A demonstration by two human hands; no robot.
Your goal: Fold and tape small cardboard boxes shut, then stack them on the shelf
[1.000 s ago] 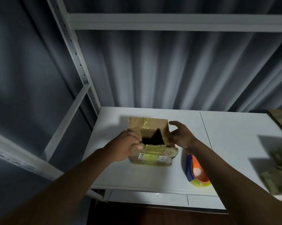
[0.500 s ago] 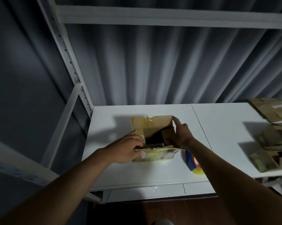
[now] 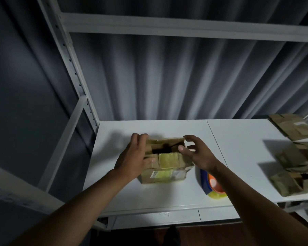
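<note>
Shelf upright (image 3: 73,68), white metal with holes, stands left of the cardboard box (image 3: 164,165), with a diagonal brace running down from it. The box is your landmark: it sits on the white shelf board (image 3: 238,148), left of the board's seam, toward the board's middle depth.

Your left hand (image 3: 133,158) lies on the left side of the box, fingers straight and reaching over the far-left top corner, thumb laid on the near flap. It touches the box; no curl round it that I can see.

Box top is partly folded: near flap lies down with yellowish tape across it, a dark gap is open behind it, and the far flap stands at the back edge. A label (image 3: 156,174) shows on the near face, left part.

Your right hand (image 3: 196,153) hovers over the right side of the box, fingers spread and loosely bent, thumb tip near the small right flap. Cannot tell if the thumb touches the flap; the hand holds nothing.

Just right of the box, near your right forearm, lies a tape dispenser (image 3: 212,185), blue and orange with a yellow roll, partly hidden by the arm.

Far right of the box, well apart, a pile of cardboard boxes (image 3: 295,157) sits at the board's right edge, blurred.
</note>
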